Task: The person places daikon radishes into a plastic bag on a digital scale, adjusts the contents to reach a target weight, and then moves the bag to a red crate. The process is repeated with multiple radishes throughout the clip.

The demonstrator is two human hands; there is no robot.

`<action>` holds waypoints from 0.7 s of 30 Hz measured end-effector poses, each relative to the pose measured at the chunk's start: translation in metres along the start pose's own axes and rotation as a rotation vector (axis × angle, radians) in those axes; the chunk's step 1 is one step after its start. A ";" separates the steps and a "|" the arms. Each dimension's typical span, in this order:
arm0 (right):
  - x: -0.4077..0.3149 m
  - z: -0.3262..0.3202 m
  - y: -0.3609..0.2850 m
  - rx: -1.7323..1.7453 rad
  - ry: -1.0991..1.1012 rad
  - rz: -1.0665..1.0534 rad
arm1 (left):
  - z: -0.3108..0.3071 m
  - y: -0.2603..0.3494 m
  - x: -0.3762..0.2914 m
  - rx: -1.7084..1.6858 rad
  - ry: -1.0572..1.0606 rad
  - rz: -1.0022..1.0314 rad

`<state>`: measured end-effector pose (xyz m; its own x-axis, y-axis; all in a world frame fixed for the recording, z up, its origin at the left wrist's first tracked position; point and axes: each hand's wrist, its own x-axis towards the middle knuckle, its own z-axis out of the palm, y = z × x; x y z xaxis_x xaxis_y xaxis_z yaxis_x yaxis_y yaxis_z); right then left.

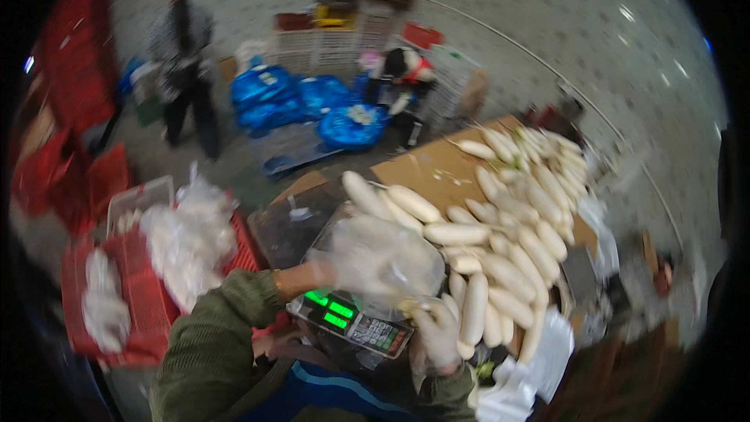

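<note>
A translucent plastic bag (pixel 384 252), blurred and spread wide, hangs over the weighing scale (pixel 351 325) with its lit green digits. My left hand (pixel 319 275) is at the bag's left edge; blur and the film hide its fingers. In a thin pale glove, my right hand (pixel 436 328) pinches the bag's lower right part, beside the scale's keypad. Peeled-looking white radishes (pixel 457 234) lie beyond the bag and along its right side, some close to my right hand.
More radishes (pixel 545 199) are heaped on cardboard (pixel 428 167) to the right. Red crates (pixel 146 287) with filled plastic bags (pixel 187 240) stand at left. Farther off are blue bags (pixel 263 97), a standing person (pixel 181 58) and a bent-over person (pixel 404 70). White plastic bags (pixel 510 387) lie at lower right.
</note>
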<state>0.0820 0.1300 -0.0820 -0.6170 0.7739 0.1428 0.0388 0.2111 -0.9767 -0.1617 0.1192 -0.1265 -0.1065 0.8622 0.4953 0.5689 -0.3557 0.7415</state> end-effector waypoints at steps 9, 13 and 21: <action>-0.008 0.025 0.013 0.423 0.046 0.139 | -0.005 0.013 -0.010 -0.052 0.217 -0.514; -0.032 0.043 -0.016 0.363 0.054 0.087 | -0.048 0.045 -0.047 -0.571 0.473 -0.476; -0.053 0.092 0.061 0.503 -0.087 0.391 | -0.251 0.053 -0.291 -0.521 1.037 -0.724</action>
<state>0.0445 0.0467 -0.1637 -0.6944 0.6810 -0.2324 -0.0859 -0.3992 -0.9128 -0.3051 -0.2411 -0.1175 -0.9343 0.3302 -0.1344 -0.2199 -0.2371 0.9463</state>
